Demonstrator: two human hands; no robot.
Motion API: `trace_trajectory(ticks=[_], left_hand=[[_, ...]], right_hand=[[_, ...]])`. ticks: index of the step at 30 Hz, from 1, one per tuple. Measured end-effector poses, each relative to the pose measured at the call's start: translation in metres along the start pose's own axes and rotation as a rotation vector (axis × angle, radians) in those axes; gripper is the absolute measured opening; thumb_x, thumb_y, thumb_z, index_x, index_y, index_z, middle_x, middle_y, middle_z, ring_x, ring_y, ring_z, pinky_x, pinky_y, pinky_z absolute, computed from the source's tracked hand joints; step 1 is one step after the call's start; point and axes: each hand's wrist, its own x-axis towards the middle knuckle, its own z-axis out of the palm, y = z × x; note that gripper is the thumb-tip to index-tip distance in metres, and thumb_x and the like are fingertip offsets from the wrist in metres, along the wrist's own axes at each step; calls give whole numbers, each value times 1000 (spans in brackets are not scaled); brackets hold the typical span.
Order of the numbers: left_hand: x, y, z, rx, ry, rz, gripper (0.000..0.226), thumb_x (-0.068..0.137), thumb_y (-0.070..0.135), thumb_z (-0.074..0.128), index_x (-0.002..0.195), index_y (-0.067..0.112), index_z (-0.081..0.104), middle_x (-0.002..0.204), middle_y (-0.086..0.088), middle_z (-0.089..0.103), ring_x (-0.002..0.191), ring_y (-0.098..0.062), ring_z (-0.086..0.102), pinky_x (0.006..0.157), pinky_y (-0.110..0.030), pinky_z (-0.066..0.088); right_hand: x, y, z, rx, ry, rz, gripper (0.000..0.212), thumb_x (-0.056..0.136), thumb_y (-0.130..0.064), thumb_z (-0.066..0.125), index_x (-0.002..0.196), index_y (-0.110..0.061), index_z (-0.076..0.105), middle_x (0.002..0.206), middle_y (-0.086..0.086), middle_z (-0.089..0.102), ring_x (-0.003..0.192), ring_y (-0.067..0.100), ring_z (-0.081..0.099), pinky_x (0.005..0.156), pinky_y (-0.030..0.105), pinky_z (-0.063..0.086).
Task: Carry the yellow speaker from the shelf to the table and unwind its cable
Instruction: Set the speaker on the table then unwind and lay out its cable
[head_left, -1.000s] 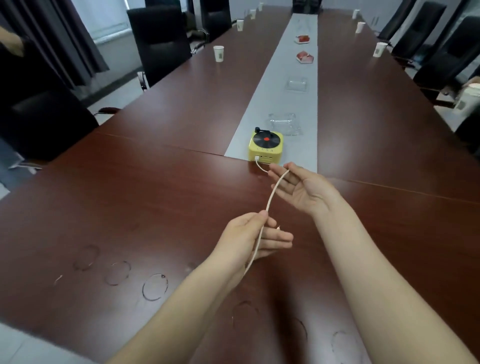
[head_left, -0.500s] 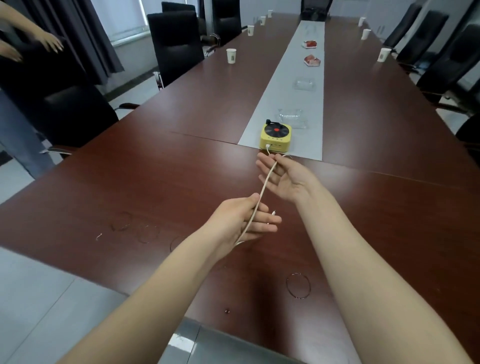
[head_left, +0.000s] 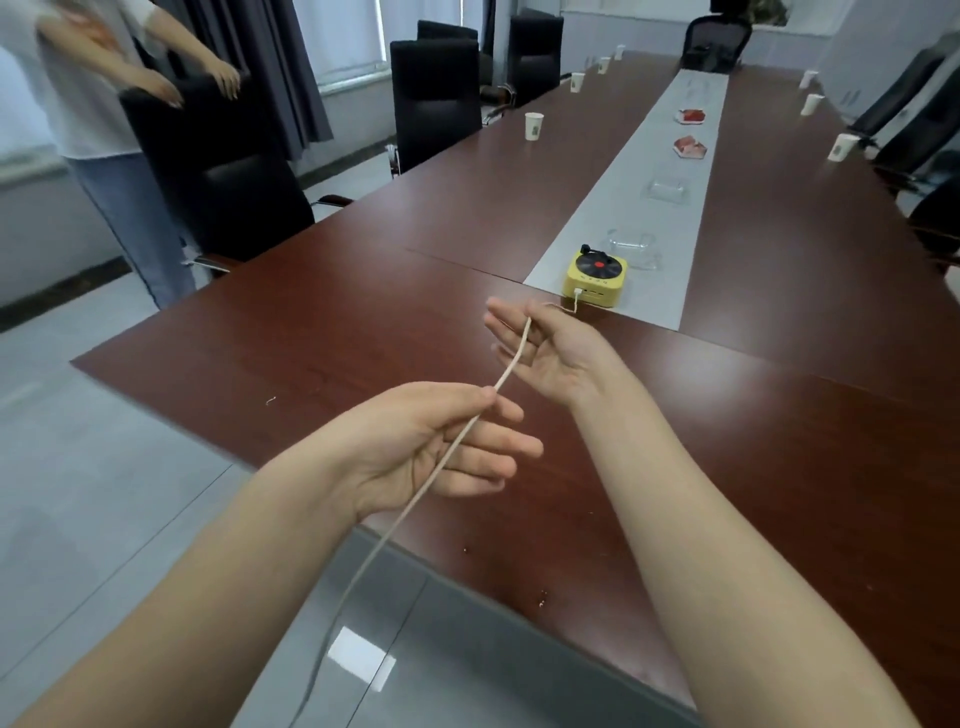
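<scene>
The yellow speaker (head_left: 596, 279), shaped like a small record player with a black and red disc on top, sits on the grey strip of the long brown table (head_left: 363, 322). Its pale cable (head_left: 511, 364) is plugged into the near side and runs toward me. My right hand (head_left: 548, 345) is palm up with fingers spread, the cable lying across it. My left hand (head_left: 441, 447) pinches the cable between thumb and forefinger, and the loose end hangs down past my forearm over the floor.
Clear glass dishes (head_left: 631, 244) stand just behind the speaker, red-filled dishes (head_left: 690, 147) farther along. Paper cups (head_left: 533, 126) line both table edges. Black chairs (head_left: 436, 98) surround the table. A person (head_left: 88, 104) stands at the left by a chair.
I have stepped back from the table, so the speaker looks farther off. My left hand has slid along the cable, and a longer stretch now hangs free below it.
</scene>
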Motion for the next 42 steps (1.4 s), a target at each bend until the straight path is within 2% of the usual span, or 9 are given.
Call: trace_trajectory(ticks=[12,17,21,26,28,31,34,38,42], left_hand=[[-4,-101,-53,-35,67,-141,23,98,21,43,88,12,61,72,-6,77,57,-12,72,59,-24,58],[16,-153,-75,0,69,-214,23,98,23,42,89,16,62,80,0,78,69,-10,74,90,-33,48],[30,-184,-91,-12,93,-283,22,97,23,45,86,17,63,82,2,78,75,-11,74,107,-39,38],[44,-208,-114,32,143,-318,21,96,25,48,84,18,64,81,4,78,75,-9,74,95,-32,45],[48,-215,-120,75,171,-334,20,95,24,49,84,19,65,82,5,77,77,-10,72,87,-28,45],[56,-223,-128,143,202,-365,19,94,23,51,83,17,66,89,3,71,84,-12,67,91,-28,43],[63,-227,-133,162,236,-381,15,93,20,55,84,15,65,89,1,67,84,-11,63,82,-20,47],[70,-226,-138,212,311,-376,9,87,28,62,83,21,67,97,-1,62,93,-15,53,74,-26,38],[76,-215,-134,264,349,-346,20,91,32,57,93,14,67,98,-4,60,86,-15,52,61,-22,33]], right_hand=[[-14,104,-15,-106,201,107,21,99,-19,38,85,-17,52,60,-6,74,57,4,71,73,28,46],[-3,146,-27,-175,272,134,18,98,-19,39,88,-18,54,61,-8,74,62,6,71,93,35,42],[5,172,-36,-217,320,164,18,98,-17,39,88,-18,54,70,-5,73,76,12,67,93,35,42],[15,193,-45,-378,373,174,17,97,-16,40,86,-18,53,79,0,70,73,12,66,77,26,47],[20,199,-47,-496,398,176,19,96,-17,44,80,-17,53,65,-4,70,59,9,66,72,23,46],[25,204,-50,-688,420,181,24,94,-16,49,71,-11,54,43,-5,64,38,6,61,55,23,43],[28,205,-52,-854,422,199,30,92,-20,53,64,-10,55,52,2,66,46,16,62,54,26,47],[32,205,-54,-928,423,234,29,90,-23,57,64,-12,55,41,-3,62,36,9,57,51,24,46],[30,200,-55,-887,436,256,26,91,-20,56,66,-13,55,59,2,65,48,13,58,50,22,42]])
